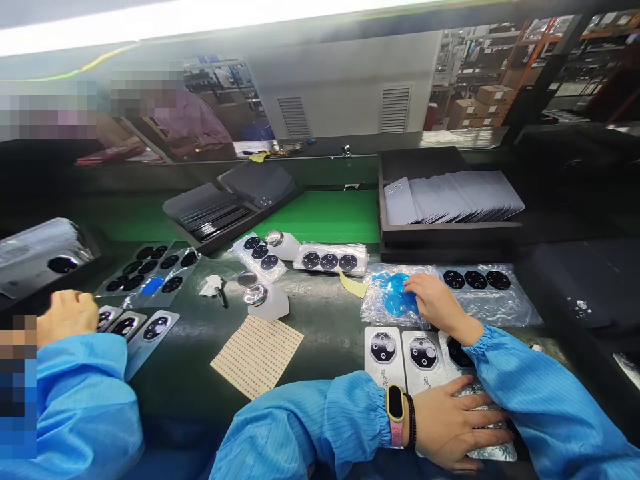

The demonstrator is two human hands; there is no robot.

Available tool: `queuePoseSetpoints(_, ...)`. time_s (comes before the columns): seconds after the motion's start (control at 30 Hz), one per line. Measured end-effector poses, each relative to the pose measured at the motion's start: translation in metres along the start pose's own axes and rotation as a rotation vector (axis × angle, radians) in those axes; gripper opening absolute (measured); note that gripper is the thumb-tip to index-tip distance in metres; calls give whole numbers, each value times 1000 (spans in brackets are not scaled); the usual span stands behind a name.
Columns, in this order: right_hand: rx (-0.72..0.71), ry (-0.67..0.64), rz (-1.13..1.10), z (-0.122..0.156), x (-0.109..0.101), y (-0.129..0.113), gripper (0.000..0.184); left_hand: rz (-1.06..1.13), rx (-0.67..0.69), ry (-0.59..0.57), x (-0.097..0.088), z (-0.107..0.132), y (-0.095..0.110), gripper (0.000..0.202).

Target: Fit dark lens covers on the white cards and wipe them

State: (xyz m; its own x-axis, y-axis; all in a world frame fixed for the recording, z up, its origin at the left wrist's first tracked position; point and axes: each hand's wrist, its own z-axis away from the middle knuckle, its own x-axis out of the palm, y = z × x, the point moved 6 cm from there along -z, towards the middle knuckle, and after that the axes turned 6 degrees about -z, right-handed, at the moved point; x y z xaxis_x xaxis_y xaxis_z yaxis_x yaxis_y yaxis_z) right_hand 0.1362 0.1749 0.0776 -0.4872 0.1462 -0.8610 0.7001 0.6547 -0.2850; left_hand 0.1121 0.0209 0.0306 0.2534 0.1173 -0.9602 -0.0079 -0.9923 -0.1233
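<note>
- Left hand (pixel 457 427): your fingers are spread apart and laid flat on the plates (pixel 387 377), clamped on nothing.
- Right hand (pixel 434 301): your fingertips touch the blue film (pixel 397 300); whether they pinch a piece cannot be told from this view.
- Plates: these lie in a row on your side of the blue film, partly hidden by your left hand and right sleeve (pixel 540 393).
- Done, judging by the row: at least three plates each bear a black panel (pixel 383 347).
- Left, judging by the stock: three black discs (pixel 474 280) sit on a clear sheet (pixel 523 307) right of the blue film; to its left, farther from you, lies a stack of disc strips (pixel 330 260).
- Box (pixel 450 233): beyond the blue film and to its right, it holds many grey plates (pixel 450 199); no black panel shows on their visible faces.
- Co-worker's hand (pixel 70 315): well apart, far left of the blue film.
</note>
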Motion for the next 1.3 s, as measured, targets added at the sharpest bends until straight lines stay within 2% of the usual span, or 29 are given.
queuePoseSetpoints(0.13, 7, 142, -15, 9, -26, 2, 35, -39, -49, 21, 7, 1, 2, 54)
queuePoseSetpoints(0.23, 35, 239, -28, 26, -52, 3, 31, -28, -77, 7, 11, 3, 2, 57)
queuePoseSetpoints(0.33, 156, 273, -23, 54, -78, 7, 28, 26, -53, -42, 7, 6, 1, 56)
queuePoseSetpoints(0.43, 361, 325, 14, 94, -109, 12, 21, 127, -36, -120, -1, 9, -2, 56)
queuePoseSetpoints(0.47, 441, 393, 43, 110, -122, 12, 19, 164, -42, -141, -3, 10, -3, 56)
queuePoseSetpoints(0.53, 576, 645, 114, 145, -152, 9, 28, 224, -55, -169, -5, 12, -4, 57)
queuePoseSetpoints(0.6, 635, 928, 183, 179, -176, 0, 40, 264, -64, -177, -5, 13, -3, 56)
queuePoseSetpoints(0.63, 650, 1014, 208, 193, -181, -4, 41, 277, -67, -177, -5, 13, -3, 56)
queuePoseSetpoints(0.67, 665, 1031, 218, 201, -182, -6, 37, 287, -68, -176, -5, 14, -3, 55)
queuePoseSetpoints(0.7, 689, 967, 205, 204, -177, -4, 29, 294, -70, -175, -5, 14, -3, 54)
queuePoseSetpoints(0.73, 711, 838, 171, 203, -167, 1, 21, 298, -74, -172, -5, 15, -3, 54)
queuePoseSetpoints(0.77, 713, 669, 116, 199, -153, 6, 21, 299, -76, -169, -5, 15, -3, 53)
queuePoseSetpoints(0.83, 663, 384, 3, 190, -121, 12, 30, 293, -76, -165, -6, 15, -4, 53)
queuePoseSetpoints(0.9, 606, 270, -55, 186, -98, 16, 33, 279, -76, -167, -7, 15, -4, 52)
queuePoseSetpoints(1.0, 578, 248, -69, 184, -81, 22, 33, 256, -70, -175, -9, 14, -5, 51)
queuePoseSetpoints(1.1, 618, 282, -93, 184, -80, 27, 35, 248, -58, -176, -10, 13, -5, 52)
queuePoseSetpoints(1.2, 783, 395, -251, 184, -84, 31, 33, 243, -56, -159, -10, 14, -5, 53)
queuePoseSetpoints(1.3, 994, 522, -605, 179, -82, 24, 44, 240, -75, -105, -11, 16, -7, 57)
